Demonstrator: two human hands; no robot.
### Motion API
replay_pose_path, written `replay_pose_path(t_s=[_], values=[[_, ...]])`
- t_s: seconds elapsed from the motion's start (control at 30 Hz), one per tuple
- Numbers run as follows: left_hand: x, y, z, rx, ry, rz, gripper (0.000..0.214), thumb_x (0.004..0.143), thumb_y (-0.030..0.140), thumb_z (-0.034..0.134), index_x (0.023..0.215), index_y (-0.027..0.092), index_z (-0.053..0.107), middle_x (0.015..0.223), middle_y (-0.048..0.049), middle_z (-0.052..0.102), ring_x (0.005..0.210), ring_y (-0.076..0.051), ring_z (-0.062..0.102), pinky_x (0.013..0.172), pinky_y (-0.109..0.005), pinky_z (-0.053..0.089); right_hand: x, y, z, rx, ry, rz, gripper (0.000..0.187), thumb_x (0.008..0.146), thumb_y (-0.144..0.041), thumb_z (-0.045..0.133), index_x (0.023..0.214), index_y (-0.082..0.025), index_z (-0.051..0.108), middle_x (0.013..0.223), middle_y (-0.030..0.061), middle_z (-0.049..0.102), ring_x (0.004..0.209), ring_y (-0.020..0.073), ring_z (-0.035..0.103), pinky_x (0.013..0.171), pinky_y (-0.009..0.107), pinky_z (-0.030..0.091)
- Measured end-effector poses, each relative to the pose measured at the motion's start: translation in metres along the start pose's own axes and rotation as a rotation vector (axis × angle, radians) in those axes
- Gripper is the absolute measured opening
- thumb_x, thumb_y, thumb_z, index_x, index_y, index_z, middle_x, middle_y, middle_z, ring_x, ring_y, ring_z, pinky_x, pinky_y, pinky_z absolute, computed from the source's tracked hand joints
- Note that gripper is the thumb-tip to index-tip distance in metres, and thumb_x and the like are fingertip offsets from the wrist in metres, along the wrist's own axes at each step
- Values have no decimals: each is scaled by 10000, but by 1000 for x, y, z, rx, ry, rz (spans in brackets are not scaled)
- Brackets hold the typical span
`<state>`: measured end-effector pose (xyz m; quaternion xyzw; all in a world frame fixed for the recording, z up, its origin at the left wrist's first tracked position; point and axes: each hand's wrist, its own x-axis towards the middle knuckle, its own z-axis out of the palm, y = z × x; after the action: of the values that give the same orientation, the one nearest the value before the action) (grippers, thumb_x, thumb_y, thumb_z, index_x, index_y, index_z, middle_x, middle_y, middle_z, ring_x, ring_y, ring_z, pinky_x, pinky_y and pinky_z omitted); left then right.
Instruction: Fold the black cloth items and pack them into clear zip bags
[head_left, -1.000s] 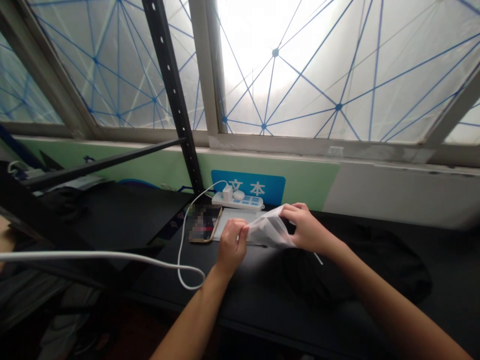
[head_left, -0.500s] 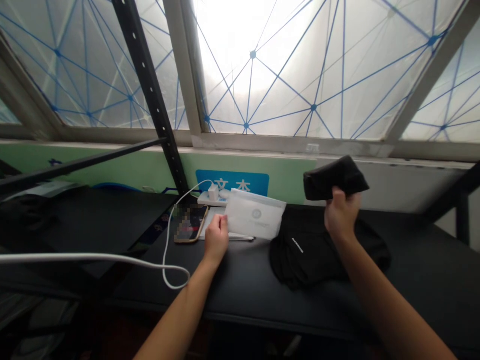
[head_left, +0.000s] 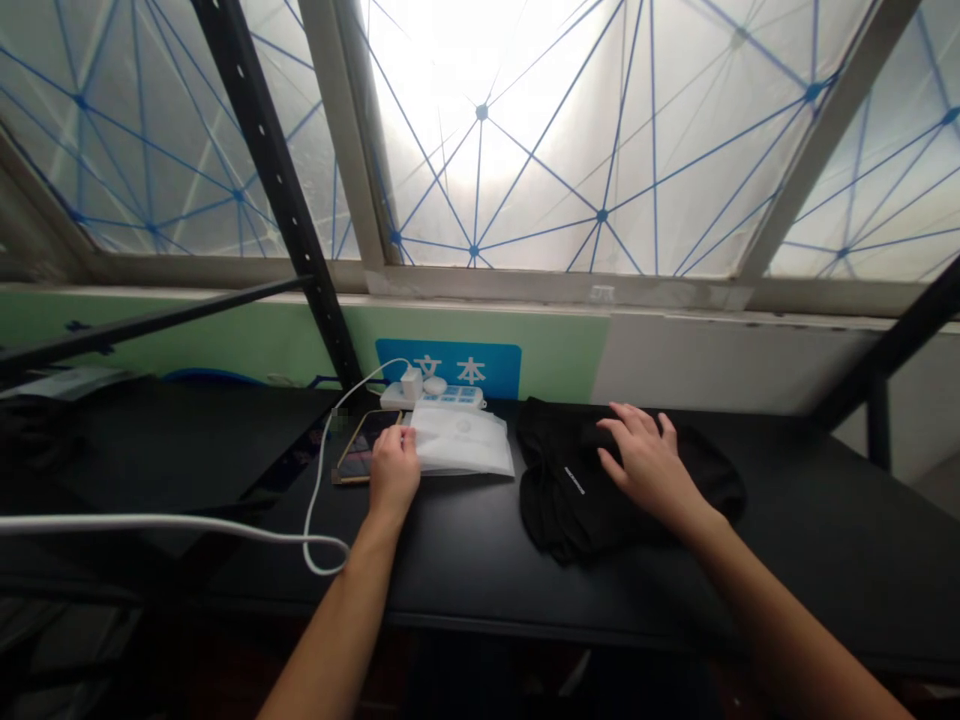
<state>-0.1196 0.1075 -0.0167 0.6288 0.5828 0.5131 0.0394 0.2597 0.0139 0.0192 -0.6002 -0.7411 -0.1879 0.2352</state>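
Frosted windows [head_left: 525, 190] patterned with blue lines stand beyond the black tabletop [head_left: 450, 570], with a blue sign [head_left: 493, 365] on the wall and a white power strip [head_left: 461, 396] at the far edge. On the near side of that strip, a flat white pouch [head_left: 465, 447] lies with its left end pinched by the left hand [head_left: 395, 465], just beside a smartphone [head_left: 358, 450] to the left. Farther right, the right hand [head_left: 645, 455], empty with fingers spread wide, is over crumpled black fabric [head_left: 559, 505]; whether it touches the cloth I cannot tell.
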Motion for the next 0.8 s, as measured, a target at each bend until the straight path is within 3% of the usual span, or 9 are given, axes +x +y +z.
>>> replay_pose_path(t_s=[0.07, 0.17, 0.3, 0.37, 0.43, 0.53, 0.6, 0.67, 0.8], values=[[-1, 0, 0, -33, 11, 20, 205, 964, 337, 437, 870, 212, 571, 857, -78, 636, 871, -271, 610, 827, -388, 499, 27, -21, -6, 179, 36, -20, 291, 955, -314, 519, 1214, -207, 599, 1362, 166, 606, 1290, 345, 539, 1132, 641, 300], [-4, 4, -2, -85, 44, 80, 213, 988, 342, 445, 973, 208, 610, 924, -76, 660, 906, -254, 618, 856, -378, 505, 78, -50, 6, 540, -88, -123, 422, 926, -352, 597, 1318, -202, 544, 1354, 162, 595, 1302, 314, 536, 1091, 518, 425], [-7, 12, -8, -142, 94, 183, 188, 1003, 322, 472, 978, 226, 631, 979, -68, 671, 954, -235, 613, 901, -371, 502, 138, -80, 39, 636, -177, -187, 708, 789, -400, 779, 1410, -207, 498, 1445, 178, 542, 1351, 339, 502, 1091, 515, 423], [-7, 14, -11, -160, 130, 211, 186, 1012, 305, 471, 968, 229, 635, 1015, -69, 665, 991, -229, 616, 918, -371, 503, 160, -91, 49, 675, -242, -231, 763, 713, -404, 842, 1386, -210, 539, 1326, 150, 639, 1225, 316, 603, 1012, 461, 482], [-7, 14, -11, -167, 180, 208, 188, 1018, 295, 471, 962, 229, 638, 1038, -72, 644, 1014, -226, 614, 926, -375, 504, 175, -99, 52, 710, -324, -284, 616, 665, -394, 864, 1216, -201, 665, 1015, 67, 739, 926, 247, 696, 822, 358, 540], [-6, 11, -10, -156, 279, 153, 156, 1010, 287, 499, 1005, 227, 643, 1090, -90, 606, 1073, -243, 589, 961, -403, 486, 187, -106, 47, 749, -375, -326, 244, 688, -378, 809, 814, -189, 722, 650, -36, 635, 601, 151, 592, 587, 258, 458], [-5, 8, -10, -140, 359, 97, 160, 997, 277, 523, 1105, 216, 623, 1171, -120, 575, 1159, -271, 544, 1018, -447, 442, 189, -109, 41, 765, -300, -295, 186, 754, -370, 730, 740, -190, 685, 624, -40, 583, 592, 139, 539, 576, 253, 414], [-5, 7, -10, -158, 400, 44, 214, 993, 279, 525, 1182, 199, 584, 1212, -142, 560, 1179, -282, 528, 1029, -467, 424, 184, -115, 35, 770, -167, -225, 152, 813, -338, 651, 834, -190, 681, 677, -25, 579, 641, 150, 525, 622, 269, 409], [-11, 16, -8, -254, 231, 59, 221, 1025, 342, 466, 1129, 213, 612, 1070, -90, 651, 974, -224, 624, 835, -355, 513, 156, -147, 33, 770, 64, -70, 198, 873, -252, 546, 1041, -199, 636, 732, -7, 574, 662, 169, 519, 673, 302, 421]])
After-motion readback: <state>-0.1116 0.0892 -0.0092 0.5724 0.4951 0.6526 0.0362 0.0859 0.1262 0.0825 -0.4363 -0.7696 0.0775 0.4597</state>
